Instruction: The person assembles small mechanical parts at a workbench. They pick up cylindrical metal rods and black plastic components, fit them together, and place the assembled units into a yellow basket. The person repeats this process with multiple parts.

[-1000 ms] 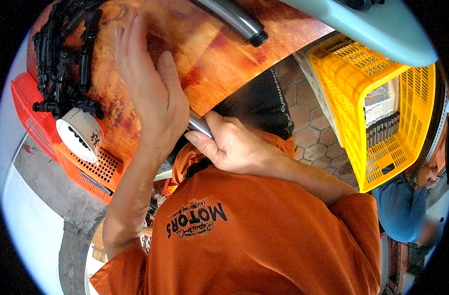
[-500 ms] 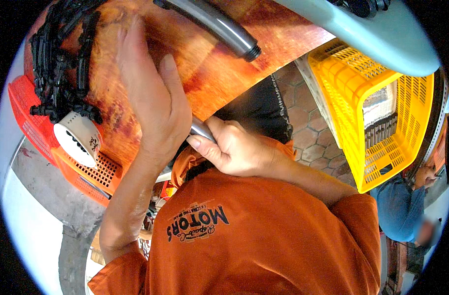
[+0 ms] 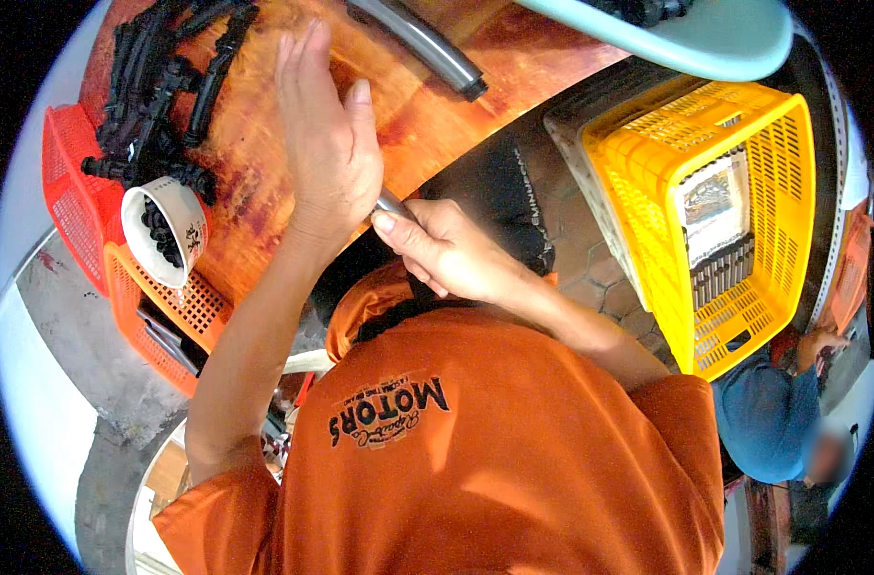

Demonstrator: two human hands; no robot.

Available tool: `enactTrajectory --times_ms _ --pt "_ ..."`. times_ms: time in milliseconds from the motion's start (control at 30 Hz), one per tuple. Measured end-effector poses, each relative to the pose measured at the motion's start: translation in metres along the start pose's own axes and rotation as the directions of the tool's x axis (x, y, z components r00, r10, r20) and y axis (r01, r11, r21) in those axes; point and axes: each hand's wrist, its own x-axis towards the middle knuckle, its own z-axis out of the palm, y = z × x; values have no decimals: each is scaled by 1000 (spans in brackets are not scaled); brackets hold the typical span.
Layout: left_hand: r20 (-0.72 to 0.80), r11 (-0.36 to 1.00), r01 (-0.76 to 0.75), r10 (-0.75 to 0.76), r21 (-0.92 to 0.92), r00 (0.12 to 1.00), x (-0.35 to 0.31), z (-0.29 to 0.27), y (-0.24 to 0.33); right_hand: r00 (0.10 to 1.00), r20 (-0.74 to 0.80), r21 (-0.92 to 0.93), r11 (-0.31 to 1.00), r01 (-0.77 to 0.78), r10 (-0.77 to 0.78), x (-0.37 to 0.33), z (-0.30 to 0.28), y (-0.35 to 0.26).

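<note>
My right hand (image 3: 446, 244) is wrapped round a grey metallic tube (image 3: 392, 203) near the table's front edge, thumb lying along it. Only a short piece of this tube shows; the rest is hidden by my hands. Against its far end rests the heel of my left hand (image 3: 333, 158), its fingers stretched out over the table. On the wooden table (image 3: 413, 144), beyond my hands, lies a curved grey shower-like handle (image 3: 427, 46) with a dark threaded end.
Black plastic fittings (image 3: 154, 115) are heaped at the left, beside a white cup (image 3: 194, 235) of small black pieces. Red (image 3: 73, 192) and orange baskets (image 3: 130, 307) adjoin the table. A yellow crate (image 3: 662, 201), a light-blue basin (image 3: 734, 43) and a person in blue (image 3: 767, 422) are rightward.
The whole view has shifted a little, bringing more of the cup's inside and the crate's inside into sight. My right hand keeps its hold on the tube; my left hand stays stretched against its end.
</note>
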Motion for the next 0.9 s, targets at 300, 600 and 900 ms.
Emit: enactTrajectory --times_ms 300,600,900 --pt "-95 807 164 -262 -567 960 -3 -32 1 945 -161 -440 877 191 -286 -20 8 -26" --pt "309 316 512 -513 -799 800 -41 -70 40 656 -47 -809 414 418 -753 -4 32 -38" --pt "321 146 476 -568 -867 758 -44 -73 19 678 -41 -806 426 411 -734 14 51 -36"
